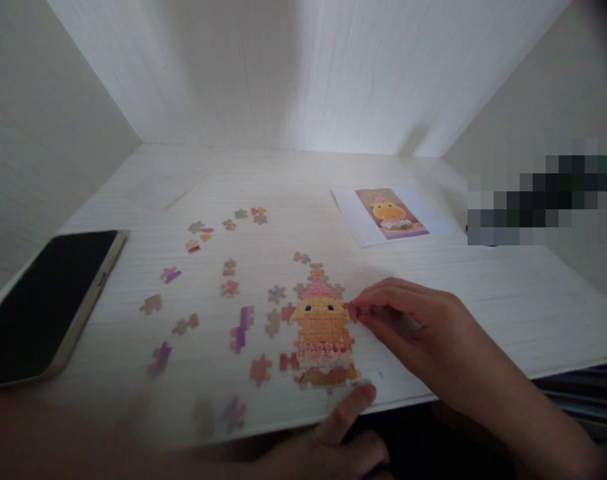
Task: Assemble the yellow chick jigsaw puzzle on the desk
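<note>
A partly joined jigsaw puzzle (323, 327) of a yellow cartoon figure in a pink party hat lies near the table's front edge. My right hand (418, 320) pinches a reddish-brown puzzle piece (352, 311) between thumb and fingertips at the picture's right side, beside the figure's head. Below, my left hand (341, 433) holds nothing; its index finger is stretched out to the puzzle's bottom right corner, while the other fingers bend under the table edge. Loose pieces lie close by on the left, among them a reddish one (260, 370) and a purple one (233, 413).
A printed reference picture (391, 213) on white paper lies behind the puzzle to the right. Several scattered pieces (186, 324) spread over the left side. A dark-screened phone or tablet (48, 300) rests at far left. White panels (223, 73) enclose the table; a blurred-out dark object (543, 200) is at right.
</note>
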Demonstrator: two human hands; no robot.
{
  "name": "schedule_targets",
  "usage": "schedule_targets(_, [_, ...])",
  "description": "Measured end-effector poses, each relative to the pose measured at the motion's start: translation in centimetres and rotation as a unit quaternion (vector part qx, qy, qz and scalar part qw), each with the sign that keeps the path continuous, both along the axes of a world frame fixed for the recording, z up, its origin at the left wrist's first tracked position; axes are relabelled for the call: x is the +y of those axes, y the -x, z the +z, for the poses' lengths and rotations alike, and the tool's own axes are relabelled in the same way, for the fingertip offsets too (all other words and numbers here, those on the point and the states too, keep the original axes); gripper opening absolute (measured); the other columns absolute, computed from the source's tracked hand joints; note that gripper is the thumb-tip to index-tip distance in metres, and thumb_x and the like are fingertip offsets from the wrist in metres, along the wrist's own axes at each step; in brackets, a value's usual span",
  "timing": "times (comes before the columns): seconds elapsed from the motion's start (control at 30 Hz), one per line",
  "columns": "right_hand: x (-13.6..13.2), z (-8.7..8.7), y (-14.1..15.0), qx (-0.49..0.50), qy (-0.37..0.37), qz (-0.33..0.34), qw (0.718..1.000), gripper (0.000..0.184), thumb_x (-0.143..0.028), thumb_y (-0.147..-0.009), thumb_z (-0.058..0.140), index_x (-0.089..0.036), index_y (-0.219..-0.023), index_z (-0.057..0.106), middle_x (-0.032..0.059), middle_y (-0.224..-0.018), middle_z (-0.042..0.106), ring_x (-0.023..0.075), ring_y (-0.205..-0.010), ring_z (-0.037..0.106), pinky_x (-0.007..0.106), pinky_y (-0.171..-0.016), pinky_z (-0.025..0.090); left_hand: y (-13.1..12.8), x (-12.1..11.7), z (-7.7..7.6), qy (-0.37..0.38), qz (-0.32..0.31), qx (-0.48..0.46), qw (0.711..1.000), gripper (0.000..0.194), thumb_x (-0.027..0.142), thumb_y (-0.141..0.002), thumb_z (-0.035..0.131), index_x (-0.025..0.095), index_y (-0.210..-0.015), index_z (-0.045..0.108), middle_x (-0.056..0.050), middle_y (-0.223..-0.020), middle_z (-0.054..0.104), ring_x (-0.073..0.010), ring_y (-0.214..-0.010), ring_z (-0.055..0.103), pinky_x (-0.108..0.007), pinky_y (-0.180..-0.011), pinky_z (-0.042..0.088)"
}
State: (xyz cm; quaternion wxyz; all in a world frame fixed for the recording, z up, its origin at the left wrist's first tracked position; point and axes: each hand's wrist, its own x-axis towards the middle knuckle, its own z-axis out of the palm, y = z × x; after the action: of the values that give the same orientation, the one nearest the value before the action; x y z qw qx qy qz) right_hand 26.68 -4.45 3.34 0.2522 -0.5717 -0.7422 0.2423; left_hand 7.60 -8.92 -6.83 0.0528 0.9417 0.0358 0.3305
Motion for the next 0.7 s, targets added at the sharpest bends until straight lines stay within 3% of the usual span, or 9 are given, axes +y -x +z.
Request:
schedule_targets(0.47, [0.04, -0.02, 0.35, -0.009, -0.002, -0.008, 1.000, 0.015, -0.013, -0.090, 0.061, -0.024, -0.095, 0.070, 0.0016, -0.096, 0.072, 0.0162, -0.087, 0.066, 0.029, -0.076, 0.052, 0.14, 0.37, 0.22, -0.014, 0.000, -0.006, 1.000, 0.020, 0.009, -0.092, 0.053, 0.020, -0.086, 0.068, 0.004, -0.088, 0.056, -0.0136, -0.080, 0.046, -0.054, -0.122, 0.007])
schedule_targets(0.7, [-0.11, -0.05, 0.08, -0.015, -0.007, -0.002, 1.000, 0.017, -0.011, -0.090, 0.060, -0.024, -0.096, 0.069, 0.0003, -0.097, 0.071, 0.0151, -0.087, 0.065, 0.027, -0.076, 0.051, 0.21, 0.39, 0.41, 0.004, -0.021, 0.009, 1.000, 0.016, 0.012, -0.093, 0.056, 0.019, -0.085, 0.067, 0.005, -0.089, 0.059, -0.0131, -0.081, 0.049, -0.053, -0.124, 0.001])
